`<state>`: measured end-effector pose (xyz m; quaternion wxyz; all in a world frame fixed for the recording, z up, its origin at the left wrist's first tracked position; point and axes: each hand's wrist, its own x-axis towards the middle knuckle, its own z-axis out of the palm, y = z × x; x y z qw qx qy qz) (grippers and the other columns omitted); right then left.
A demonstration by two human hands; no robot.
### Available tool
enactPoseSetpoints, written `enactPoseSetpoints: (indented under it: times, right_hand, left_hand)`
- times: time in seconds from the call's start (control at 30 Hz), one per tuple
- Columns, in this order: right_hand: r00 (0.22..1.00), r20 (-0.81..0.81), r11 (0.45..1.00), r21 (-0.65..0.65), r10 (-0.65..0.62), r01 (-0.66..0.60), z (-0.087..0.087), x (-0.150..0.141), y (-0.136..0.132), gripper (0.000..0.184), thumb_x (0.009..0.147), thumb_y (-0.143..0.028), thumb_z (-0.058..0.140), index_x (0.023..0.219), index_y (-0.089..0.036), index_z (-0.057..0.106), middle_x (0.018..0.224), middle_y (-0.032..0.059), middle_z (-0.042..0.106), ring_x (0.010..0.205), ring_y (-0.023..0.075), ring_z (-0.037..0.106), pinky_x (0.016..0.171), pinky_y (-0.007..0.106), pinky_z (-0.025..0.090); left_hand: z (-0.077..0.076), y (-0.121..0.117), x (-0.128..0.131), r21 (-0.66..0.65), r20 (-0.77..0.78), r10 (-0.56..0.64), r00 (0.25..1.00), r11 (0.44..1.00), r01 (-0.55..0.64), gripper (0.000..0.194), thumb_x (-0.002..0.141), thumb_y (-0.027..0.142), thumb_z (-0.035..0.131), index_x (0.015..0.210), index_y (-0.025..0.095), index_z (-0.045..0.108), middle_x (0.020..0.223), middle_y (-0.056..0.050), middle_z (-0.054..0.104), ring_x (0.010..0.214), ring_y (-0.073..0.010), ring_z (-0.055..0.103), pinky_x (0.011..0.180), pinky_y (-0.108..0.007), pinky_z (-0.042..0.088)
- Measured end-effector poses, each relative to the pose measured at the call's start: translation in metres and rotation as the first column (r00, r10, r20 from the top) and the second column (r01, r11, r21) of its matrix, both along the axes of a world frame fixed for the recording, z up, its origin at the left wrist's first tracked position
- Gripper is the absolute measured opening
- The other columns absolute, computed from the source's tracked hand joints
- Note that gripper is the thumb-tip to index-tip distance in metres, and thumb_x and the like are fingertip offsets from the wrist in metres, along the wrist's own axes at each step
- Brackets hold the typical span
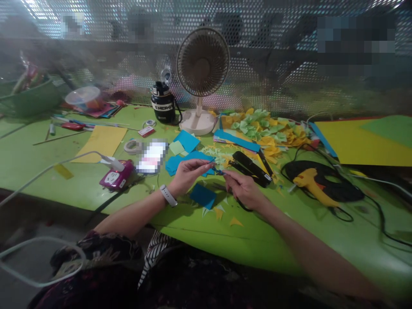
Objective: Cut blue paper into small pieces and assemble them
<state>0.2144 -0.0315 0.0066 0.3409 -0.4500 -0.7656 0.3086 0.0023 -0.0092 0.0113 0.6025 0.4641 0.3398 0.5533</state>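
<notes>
My left hand (189, 174) and my right hand (243, 189) meet above the green table, their fingertips pinching a small blue paper piece (218, 171). A blue paper square (202, 196) lies just below them, among yellow paper triangles (219, 213). Further blue paper sheets (186, 141) lie beyond my left hand. A black stapler (252, 168) sits just past my right fingers. A thin black loop (244, 207) hangs under my right hand; what it belongs to is hidden.
A heap of yellow and green paper pieces (260, 128) lies behind the stapler. A desk fan (202, 73) and a black flask (163, 103) stand at the back. A yellow glue gun (313, 184) rests on a black cable coil at right. A magenta power socket (117, 175) sits left.
</notes>
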Motion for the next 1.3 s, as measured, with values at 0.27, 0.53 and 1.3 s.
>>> enactPoseSetpoints:
  times: [0.27, 0.53, 1.3]
  right_hand:
    - [0.998, 0.044, 0.992, 0.127, -0.033, 0.028, 0.001, -0.005, -0.006, 0.042, 0.094, -0.055, 0.057, 0.117, -0.022, 0.067, 0.090, 0.0072, 0.074, 0.069, 0.0195, 0.068, 0.063, 0.033, 0.056]
    - [1.000, 0.018, 0.997, 0.080, -0.004, 0.003, -0.005, -0.004, -0.005, 0.041, 0.102, -0.052, 0.042, 0.116, -0.023, 0.067, 0.073, 0.0025, 0.070, 0.063, 0.0183, 0.067, 0.062, 0.034, 0.056]
    - [0.997, 0.003, 0.997, -0.029, 0.071, -0.071, 0.006, -0.009, -0.008, 0.040, 0.101, -0.053, 0.042, 0.084, -0.022, 0.062, 0.073, 0.0026, 0.062, 0.064, 0.0166, 0.059, 0.058, 0.031, 0.048]
  left_hand:
    - [-0.005, 0.000, 0.001, 0.038, -0.031, 0.047, 0.998, 0.998, -0.046, 0.028, 0.062, 0.042, 0.090, 0.064, 0.020, 0.073, 0.077, -0.002, 0.076, 0.075, -0.0150, 0.070, 0.080, -0.033, 0.057]
    - [-0.003, -0.002, 0.001, 0.039, -0.038, 0.026, 0.999, 0.999, -0.024, 0.027, 0.062, 0.043, 0.090, 0.071, 0.022, 0.077, 0.082, -0.004, 0.077, 0.080, -0.0178, 0.072, 0.083, -0.037, 0.058]
    - [-0.009, 0.000, 0.000, 0.061, -0.006, -0.036, 0.999, 0.997, 0.037, 0.025, 0.063, 0.038, 0.090, 0.073, 0.020, 0.076, 0.084, -0.004, 0.078, 0.082, -0.0187, 0.074, 0.084, -0.036, 0.060]
